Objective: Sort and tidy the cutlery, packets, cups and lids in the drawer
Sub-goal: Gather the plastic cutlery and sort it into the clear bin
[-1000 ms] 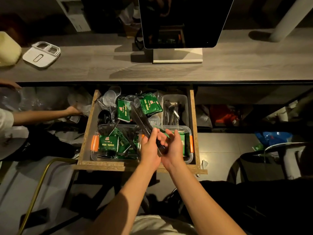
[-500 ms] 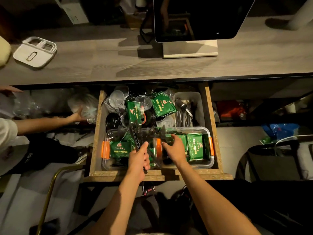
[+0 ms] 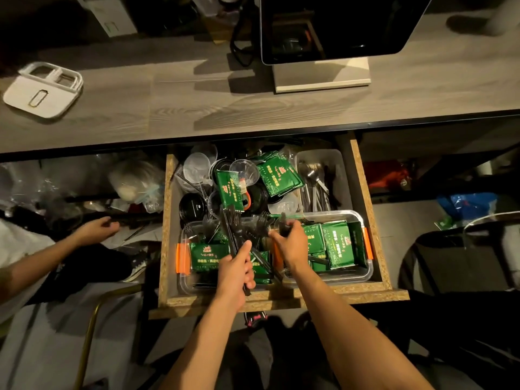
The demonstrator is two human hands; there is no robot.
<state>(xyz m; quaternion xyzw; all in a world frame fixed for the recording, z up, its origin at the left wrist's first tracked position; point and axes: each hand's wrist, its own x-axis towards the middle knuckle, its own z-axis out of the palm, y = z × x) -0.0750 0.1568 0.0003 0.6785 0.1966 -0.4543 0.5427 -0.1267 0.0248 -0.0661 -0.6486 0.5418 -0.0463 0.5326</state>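
The open wooden drawer (image 3: 363,192) holds green packets (image 3: 337,243), clear cups (image 3: 197,167), black lids (image 3: 192,205) and cutlery. My left hand (image 3: 235,273) grips a bundle of black plastic forks (image 3: 230,226), tines pointing away, over the clear orange-clipped container (image 3: 365,273) at the drawer's front. My right hand (image 3: 289,244) pinches another black plastic piece (image 3: 282,225) just right of the bundle, above the same container. A clear bin (image 3: 344,181) at the back right holds metal spoons (image 3: 312,178).
Another person's hand (image 3: 97,229) reaches into the dark shelf left of the drawer, among plastic bags. On the grey countertop (image 3: 168,108) above stand a monitor (image 3: 337,26) and a white lidded box (image 3: 42,90). A brass chair frame (image 3: 90,333) is at lower left.
My hands have parted: the left keeps the fork bundle lower over the container, while the right has moved right and picked up a black piece. The other person's hand has drawn back.
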